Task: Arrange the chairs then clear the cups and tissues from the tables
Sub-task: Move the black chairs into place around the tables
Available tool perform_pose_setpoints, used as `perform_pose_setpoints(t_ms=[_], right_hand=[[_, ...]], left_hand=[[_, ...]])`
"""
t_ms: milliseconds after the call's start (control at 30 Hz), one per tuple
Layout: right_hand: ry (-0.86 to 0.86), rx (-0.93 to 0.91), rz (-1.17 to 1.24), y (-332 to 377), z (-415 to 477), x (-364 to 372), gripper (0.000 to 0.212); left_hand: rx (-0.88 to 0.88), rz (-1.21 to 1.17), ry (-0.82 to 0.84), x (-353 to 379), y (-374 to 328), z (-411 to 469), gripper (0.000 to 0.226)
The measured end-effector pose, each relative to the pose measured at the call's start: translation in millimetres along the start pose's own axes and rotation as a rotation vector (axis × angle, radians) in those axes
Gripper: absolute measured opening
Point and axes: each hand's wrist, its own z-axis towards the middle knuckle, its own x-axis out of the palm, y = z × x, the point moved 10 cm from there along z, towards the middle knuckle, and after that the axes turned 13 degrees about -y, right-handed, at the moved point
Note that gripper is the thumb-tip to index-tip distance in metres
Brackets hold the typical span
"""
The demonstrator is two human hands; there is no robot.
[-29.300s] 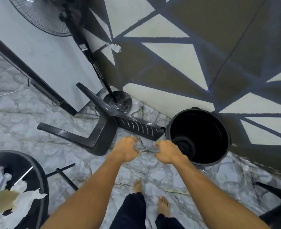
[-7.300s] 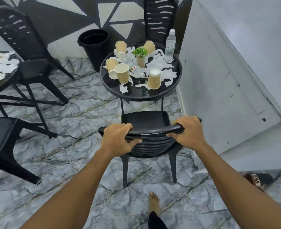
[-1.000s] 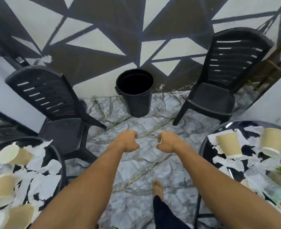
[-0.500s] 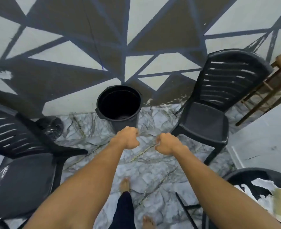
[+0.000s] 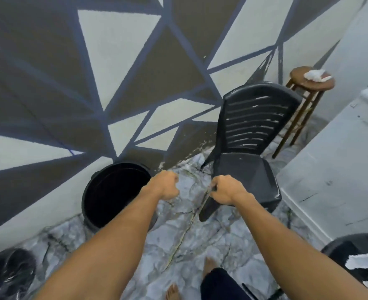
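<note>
Just right of the bin (image 5: 113, 191) stands the chair (image 5: 252, 126), likely light, stiff plastic best lifted by the backrest's top; the left hand (image 5: 164, 185) has its grip curled empty, while the right hand (image 5: 225, 189), over the seat edge, I cannot tell.

A single head-worn view looks forward and steeply down, close above the floor (image 5: 185, 234): painted wall (image 5: 118, 50) at 12 o'clock, bin (image 5: 113, 191) at 11, chair (image 5: 250, 135) at 1.

Left hand (image 5: 165, 186), right hand (image 5: 224, 189) before bin (image 5: 110, 192), chair (image 5: 252, 124)
</note>
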Motion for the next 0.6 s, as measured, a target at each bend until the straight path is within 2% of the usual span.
perform_pose_setpoints(t_ms=[333, 600], right_hand=[[-0.164, 0.097, 0.128, -66.2, 140.9, -87.4, 0.041], [-0.264, 0.141, 0.185, -107.0, 236.9, -172.4, 0.055]], left_hand=[[0.079, 0.022, -0.024, -50.9, -76.2, 175.1, 0.039], [0.169, -0.004, -0.090, -102.1, -142.7, 289.2, 0.057]])
